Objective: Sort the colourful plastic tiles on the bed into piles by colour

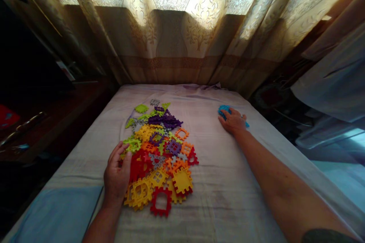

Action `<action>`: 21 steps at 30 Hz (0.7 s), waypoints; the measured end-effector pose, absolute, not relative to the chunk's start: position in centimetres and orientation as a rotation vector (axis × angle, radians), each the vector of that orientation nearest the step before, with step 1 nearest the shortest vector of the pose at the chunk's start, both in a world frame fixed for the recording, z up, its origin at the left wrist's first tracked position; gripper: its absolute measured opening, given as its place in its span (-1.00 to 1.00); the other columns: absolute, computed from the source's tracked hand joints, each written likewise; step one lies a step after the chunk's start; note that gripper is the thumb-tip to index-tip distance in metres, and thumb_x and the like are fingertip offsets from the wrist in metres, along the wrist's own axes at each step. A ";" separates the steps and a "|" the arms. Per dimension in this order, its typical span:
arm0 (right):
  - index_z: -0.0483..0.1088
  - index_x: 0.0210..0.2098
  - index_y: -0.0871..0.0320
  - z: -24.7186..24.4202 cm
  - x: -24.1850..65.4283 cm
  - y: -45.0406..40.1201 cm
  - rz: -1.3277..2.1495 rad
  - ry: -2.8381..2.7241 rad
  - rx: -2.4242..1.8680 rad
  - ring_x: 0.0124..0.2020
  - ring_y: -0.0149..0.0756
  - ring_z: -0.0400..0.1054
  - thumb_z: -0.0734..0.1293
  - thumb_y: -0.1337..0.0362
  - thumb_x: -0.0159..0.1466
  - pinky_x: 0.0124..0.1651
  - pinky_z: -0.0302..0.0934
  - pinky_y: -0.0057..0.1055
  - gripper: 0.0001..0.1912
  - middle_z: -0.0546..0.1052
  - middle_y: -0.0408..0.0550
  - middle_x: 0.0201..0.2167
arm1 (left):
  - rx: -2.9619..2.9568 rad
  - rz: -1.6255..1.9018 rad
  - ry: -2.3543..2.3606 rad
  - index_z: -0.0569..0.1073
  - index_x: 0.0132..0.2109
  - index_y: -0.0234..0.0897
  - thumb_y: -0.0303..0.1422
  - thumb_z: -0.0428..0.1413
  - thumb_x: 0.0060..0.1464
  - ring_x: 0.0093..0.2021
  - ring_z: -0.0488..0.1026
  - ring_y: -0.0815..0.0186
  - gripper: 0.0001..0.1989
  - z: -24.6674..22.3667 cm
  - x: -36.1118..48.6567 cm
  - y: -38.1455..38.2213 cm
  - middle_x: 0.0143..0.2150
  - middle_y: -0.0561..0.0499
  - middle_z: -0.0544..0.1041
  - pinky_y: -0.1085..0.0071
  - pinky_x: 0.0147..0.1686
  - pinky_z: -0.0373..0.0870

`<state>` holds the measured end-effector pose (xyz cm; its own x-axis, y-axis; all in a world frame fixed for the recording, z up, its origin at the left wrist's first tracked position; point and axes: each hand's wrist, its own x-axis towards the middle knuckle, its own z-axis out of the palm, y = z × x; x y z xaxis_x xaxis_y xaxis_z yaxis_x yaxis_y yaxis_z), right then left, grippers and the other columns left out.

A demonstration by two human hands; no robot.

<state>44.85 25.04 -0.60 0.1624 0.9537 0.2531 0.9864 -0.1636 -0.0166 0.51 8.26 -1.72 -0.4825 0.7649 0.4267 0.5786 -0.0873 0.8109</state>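
A pile of interlocking plastic pieces in red, yellow, orange, purple, green and grey point(173, 147) lies left of centre on the cloth-covered surface point(211, 197). At the pile's left edge is my left hand point(117, 172), its fingertips against a lime green piece point(132, 144). The thumb stands apart from the other fingers, and nothing is seen held in them. Over on the right, my right hand point(234, 120) rests on blue pieces point(224, 109), its fingers spread over them. Part of the blue pieces is hidden under that hand.
Patterned curtains point(171, 38) hang behind the far edge of the surface. A light blue cloth point(59, 212) lies at the near left corner. A dark wooden table point(65, 110) stands at the left, and pale fabric point(336, 87) hangs at the right.
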 end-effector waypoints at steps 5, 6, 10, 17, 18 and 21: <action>0.45 0.10 0.07 -1.4 47.4 26.8 -0.392 -1.802 -2.253 0.16 0.13 0.22 0.12 0.03 0.34 0.19 -0.08 0.25 -0.51 0.39 0.22 0.19 | 1.488 1.602 1.976 0.53 -0.04 -0.20 -0.07 0.07 0.14 0.19 0.42 0.17 -0.62 -1.8 0.5 8.1 0.18 -0.11 0.49 0.22 0.24 0.32; 0.47 0.07 0.09 -1.5 47.6 26.9 -0.431 -1.792 -2.244 0.16 0.12 0.22 0.12 0.03 0.33 0.20 -0.10 0.23 -0.51 0.40 0.21 0.17 | 1.485 1.599 1.973 0.52 -0.04 -0.20 -0.08 0.07 0.14 0.20 0.42 0.17 -0.63 -1.7 0.5 8.0 0.18 -0.11 0.49 0.22 0.25 0.31; 0.47 0.03 0.16 -1.4 47.3 26.5 -0.553 -1.854 -2.118 0.24 0.12 0.12 0.12 0.06 0.34 0.26 -0.21 0.21 -0.52 0.37 0.23 0.22 | 1.467 1.599 1.970 0.53 -0.04 -0.22 -0.10 0.07 0.14 0.21 0.41 0.16 -0.63 -1.6 0.6 8.0 0.18 -0.12 0.48 0.20 0.26 0.29; 0.41 0.15 0.15 0.5 38.8 26.0 -0.446 -2.177 -1.712 0.31 0.05 0.07 0.15 0.17 0.36 0.32 -0.24 0.14 -0.55 0.31 0.21 0.29 | 1.411 1.632 1.975 0.53 -0.04 -0.23 -0.13 0.07 0.13 0.22 0.40 0.15 -0.64 -1.3 0.7 8.0 0.20 -0.14 0.47 0.22 0.25 0.30; 0.39 0.17 0.13 0.9 36.6 26.3 -0.399 -2.211 -1.667 0.31 0.05 0.07 0.16 0.16 0.35 0.33 -0.22 0.13 -0.54 0.30 0.20 0.30 | 1.401 1.639 1.970 0.53 -0.04 -0.23 -0.13 0.07 0.14 0.22 0.39 0.15 -0.64 -1.3 0.7 8.0 0.20 -0.14 0.46 0.22 0.25 0.30; 0.32 0.25 0.10 2.3 29.6 27.8 -0.212 -2.309 -1.570 0.33 0.02 0.06 0.15 0.09 0.37 0.31 -0.06 0.02 -0.49 0.24 0.16 0.34 | 1.360 1.676 1.948 0.52 -0.03 -0.23 -0.15 0.05 0.17 0.23 0.38 0.16 -0.66 -1.4 0.6 7.9 0.21 -0.13 0.45 0.23 0.26 0.28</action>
<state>29.61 27.79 2.28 -0.3313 0.8727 0.3586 0.9234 0.3780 -0.0666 0.58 7.93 -1.44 -0.5410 0.7519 0.3768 0.4848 -0.0873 0.8702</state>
